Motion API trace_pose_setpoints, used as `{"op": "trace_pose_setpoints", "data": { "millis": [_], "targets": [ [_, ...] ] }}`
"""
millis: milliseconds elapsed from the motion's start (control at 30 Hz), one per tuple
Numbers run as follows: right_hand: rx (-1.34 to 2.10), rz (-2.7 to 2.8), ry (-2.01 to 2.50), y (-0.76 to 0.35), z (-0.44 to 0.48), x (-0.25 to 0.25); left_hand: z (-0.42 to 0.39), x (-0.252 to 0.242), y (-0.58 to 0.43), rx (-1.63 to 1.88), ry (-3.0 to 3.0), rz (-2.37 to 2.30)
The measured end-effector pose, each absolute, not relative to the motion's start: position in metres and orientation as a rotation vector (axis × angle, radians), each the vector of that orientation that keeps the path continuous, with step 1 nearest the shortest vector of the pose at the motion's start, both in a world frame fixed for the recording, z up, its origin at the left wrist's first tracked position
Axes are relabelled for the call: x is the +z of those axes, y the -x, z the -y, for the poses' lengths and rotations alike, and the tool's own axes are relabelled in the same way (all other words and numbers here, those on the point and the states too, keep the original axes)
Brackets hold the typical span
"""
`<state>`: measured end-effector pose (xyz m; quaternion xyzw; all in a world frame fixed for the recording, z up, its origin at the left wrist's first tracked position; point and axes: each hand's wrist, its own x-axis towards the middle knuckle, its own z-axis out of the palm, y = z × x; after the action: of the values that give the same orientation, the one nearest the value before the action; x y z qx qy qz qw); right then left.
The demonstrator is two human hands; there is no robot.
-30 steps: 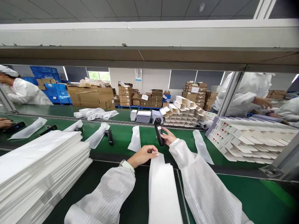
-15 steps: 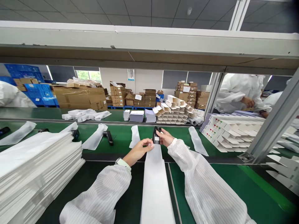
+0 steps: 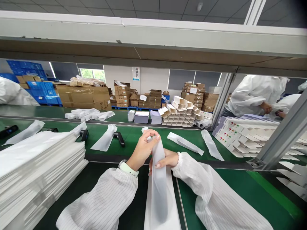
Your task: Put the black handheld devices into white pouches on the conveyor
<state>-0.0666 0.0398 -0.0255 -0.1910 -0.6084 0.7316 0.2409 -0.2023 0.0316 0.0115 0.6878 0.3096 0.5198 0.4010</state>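
Observation:
A translucent white bag [image 3: 159, 188] hangs upright in front of me, with a long dark shape showing faintly through its lower part. My left hand [image 3: 144, 145] pinches the bag's top end. Lower down, my right hand [image 3: 165, 160] is closed around its side, thumb in front and fingers partly hidden behind. Under the bag lies a narrow stack of white bags [image 3: 175, 218]. On the green belt beyond, a black handheld device [image 3: 119, 139] rests beside another white bag [image 3: 105, 138].
A tall pile of white sheets or bags [image 3: 43, 179] stands at left. More bags [image 3: 185, 143] lie along the belt. Open white boxes [image 3: 242, 135] are stacked at right beside a metal post [image 3: 275, 137]. A shelf beam [image 3: 153, 32] crosses overhead; a co-worker [image 3: 256, 94] stands far right.
The black device in my right hand has gone down into the bag and shows as a dark shape. The bag has come up off the stack, and my right hand has moved lower onto it.

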Motion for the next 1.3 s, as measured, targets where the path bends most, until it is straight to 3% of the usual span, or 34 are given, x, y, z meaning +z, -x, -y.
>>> {"op": "trace_pose_setpoints", "data": {
  "millis": [67, 167, 267, 367, 500, 667, 867, 1067, 1300],
  "targets": [
    [1.919, 1.597, 0.558, 0.07, -0.045, -0.025, -0.032, 0.011, 0.202, 1.423, -1.832, -0.873],
    [1.473, 1.351, 0.736, 0.058, -0.075, -0.018, -0.037, 0.003, 0.205, 1.517, -1.951, -0.993],
    [1.014, 1.139, 1.005, 0.036, -0.113, -0.017, -0.046, -0.011, 0.211, 1.034, -2.146, -1.009],
    [0.878, 1.134, 1.157, 0.016, -0.132, -0.031, -0.057, -0.027, 0.219, 0.557, -2.237, -1.013],
    [0.743, 1.216, 1.323, 0.001, -0.129, -0.048, -0.065, -0.039, 0.224, 0.383, -2.252, -0.989],
    [0.383, 1.509, 1.44, 0.009, -0.114, -0.035, -0.067, -0.041, 0.222, 0.395, -2.265, -0.994],
    [1.008, 2.238, 1.097, 0.039, -0.091, -0.047, -0.069, -0.041, 0.222, 0.473, -2.266, -1.032],
    [1.269, 2.122, 1.003, 0.038, -0.079, -0.049, -0.07, -0.039, 0.222, 0.549, -2.235, -1.037],
    [1.145, 2.068, 1.088, 0.041, -0.074, -0.046, -0.071, -0.036, 0.221, 0.655, -2.178, -1.024]
  ]
}}
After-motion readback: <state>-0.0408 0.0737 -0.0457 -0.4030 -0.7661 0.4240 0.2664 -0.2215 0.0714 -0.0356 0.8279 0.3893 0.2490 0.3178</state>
